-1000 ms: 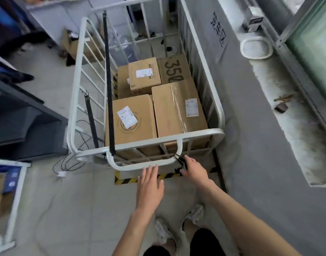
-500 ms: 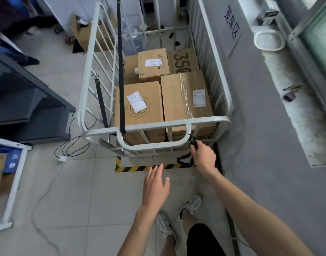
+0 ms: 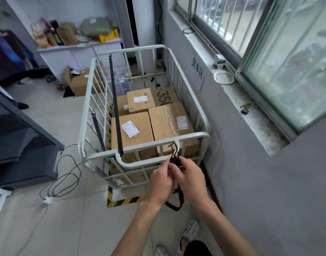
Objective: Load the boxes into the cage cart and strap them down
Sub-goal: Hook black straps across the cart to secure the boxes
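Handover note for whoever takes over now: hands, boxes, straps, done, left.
Left hand and right hand both pinch the loose strap at the cage cart front rail; slack hangs below. The boxes are loaded. A second strap runs back to front on the cart's left. Left to do: fasten the held strap over the boxes.

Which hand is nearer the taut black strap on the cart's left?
Left. Left hand is right of the taut strap; right hand farther right; both hold the loose strap.
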A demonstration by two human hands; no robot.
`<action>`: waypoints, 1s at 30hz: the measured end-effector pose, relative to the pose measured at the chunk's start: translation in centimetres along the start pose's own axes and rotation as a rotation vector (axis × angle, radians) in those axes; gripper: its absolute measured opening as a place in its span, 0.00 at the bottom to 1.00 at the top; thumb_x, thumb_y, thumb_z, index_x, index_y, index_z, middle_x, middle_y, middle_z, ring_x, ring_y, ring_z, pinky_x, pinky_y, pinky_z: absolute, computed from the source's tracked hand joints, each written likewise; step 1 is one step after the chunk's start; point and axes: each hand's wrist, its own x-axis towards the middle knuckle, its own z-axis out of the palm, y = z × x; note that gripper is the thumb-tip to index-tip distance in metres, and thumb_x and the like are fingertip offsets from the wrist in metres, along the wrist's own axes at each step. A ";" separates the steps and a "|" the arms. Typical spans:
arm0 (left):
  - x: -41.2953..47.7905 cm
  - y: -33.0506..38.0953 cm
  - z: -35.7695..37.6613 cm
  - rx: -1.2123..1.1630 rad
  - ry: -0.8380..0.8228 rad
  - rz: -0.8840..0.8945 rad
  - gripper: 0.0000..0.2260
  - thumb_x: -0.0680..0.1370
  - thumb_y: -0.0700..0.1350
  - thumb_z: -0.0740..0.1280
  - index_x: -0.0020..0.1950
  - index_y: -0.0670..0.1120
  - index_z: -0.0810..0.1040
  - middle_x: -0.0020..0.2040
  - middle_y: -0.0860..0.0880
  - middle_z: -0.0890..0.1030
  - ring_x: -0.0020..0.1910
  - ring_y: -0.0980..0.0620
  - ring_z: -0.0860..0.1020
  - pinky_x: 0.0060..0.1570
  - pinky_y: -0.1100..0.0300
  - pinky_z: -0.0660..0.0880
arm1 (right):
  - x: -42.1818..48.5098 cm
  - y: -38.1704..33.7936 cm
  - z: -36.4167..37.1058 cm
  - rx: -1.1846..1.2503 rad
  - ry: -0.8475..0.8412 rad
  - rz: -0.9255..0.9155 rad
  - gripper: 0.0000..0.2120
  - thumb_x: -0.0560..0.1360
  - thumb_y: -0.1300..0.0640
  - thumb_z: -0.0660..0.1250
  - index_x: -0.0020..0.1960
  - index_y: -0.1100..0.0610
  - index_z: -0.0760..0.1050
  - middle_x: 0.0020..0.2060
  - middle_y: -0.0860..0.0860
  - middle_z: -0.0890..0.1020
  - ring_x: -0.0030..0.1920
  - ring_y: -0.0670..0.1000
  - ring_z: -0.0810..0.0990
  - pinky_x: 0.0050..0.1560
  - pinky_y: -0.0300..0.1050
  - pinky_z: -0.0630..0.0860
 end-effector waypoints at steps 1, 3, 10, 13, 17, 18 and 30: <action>-0.6 0.4 -0.8 -0.005 -0.009 0.023 0.17 0.82 0.51 0.60 0.71 0.58 0.74 0.51 0.63 0.82 0.52 0.68 0.80 0.51 0.69 0.78 | -0.5 -0.5 -0.3 0.118 -0.027 0.001 0.05 0.79 0.45 0.67 0.54 0.35 0.78 0.43 0.42 0.80 0.45 0.42 0.81 0.43 0.38 0.78; -1.5 1.2 -2.4 0.008 -0.046 0.027 0.18 0.83 0.50 0.59 0.74 0.57 0.72 0.53 0.62 0.82 0.52 0.71 0.79 0.51 0.75 0.75 | -1.3 -1.4 -0.6 0.303 -0.081 -0.001 0.12 0.79 0.48 0.69 0.55 0.29 0.75 0.46 0.42 0.80 0.50 0.42 0.81 0.49 0.37 0.79; -1.6 5.3 -8.6 0.053 -0.051 0.033 0.16 0.85 0.47 0.59 0.70 0.63 0.73 0.55 0.56 0.84 0.53 0.59 0.82 0.55 0.51 0.81 | 0.6 -5.5 -1.1 0.698 -0.229 0.038 0.14 0.76 0.54 0.73 0.61 0.47 0.82 0.47 0.52 0.86 0.50 0.51 0.85 0.49 0.46 0.82; 0.0 7.6 -11.3 0.148 -0.037 0.071 0.17 0.85 0.47 0.59 0.72 0.61 0.72 0.54 0.53 0.84 0.53 0.55 0.82 0.54 0.49 0.80 | 2.6 -8.2 -2.1 0.791 -0.257 -0.002 0.15 0.75 0.55 0.73 0.62 0.50 0.82 0.48 0.52 0.86 0.52 0.53 0.86 0.49 0.50 0.83; 2.6 11.3 -14.6 0.210 -0.005 0.106 0.20 0.85 0.46 0.59 0.77 0.58 0.67 0.56 0.48 0.84 0.54 0.50 0.82 0.54 0.48 0.79 | 5.9 -12.0 -3.8 0.870 -0.273 -0.082 0.12 0.74 0.56 0.74 0.57 0.47 0.84 0.51 0.52 0.86 0.53 0.54 0.86 0.50 0.51 0.84; 3.2 12.2 -15.3 0.210 0.008 0.124 0.20 0.85 0.46 0.59 0.77 0.57 0.68 0.56 0.48 0.84 0.54 0.50 0.81 0.55 0.48 0.79 | 6.8 -13.0 -4.2 0.879 -0.267 -0.108 0.12 0.74 0.56 0.74 0.57 0.48 0.84 0.51 0.53 0.86 0.53 0.54 0.86 0.50 0.50 0.83; 11.8 25.0 -22.3 0.234 0.302 0.530 0.19 0.84 0.37 0.61 0.75 0.44 0.72 0.62 0.44 0.82 0.60 0.50 0.81 0.60 0.53 0.79 | 16.9 -25.6 -11.3 0.946 -0.149 -0.524 0.13 0.80 0.67 0.65 0.64 0.62 0.76 0.55 0.62 0.84 0.54 0.55 0.84 0.56 0.56 0.82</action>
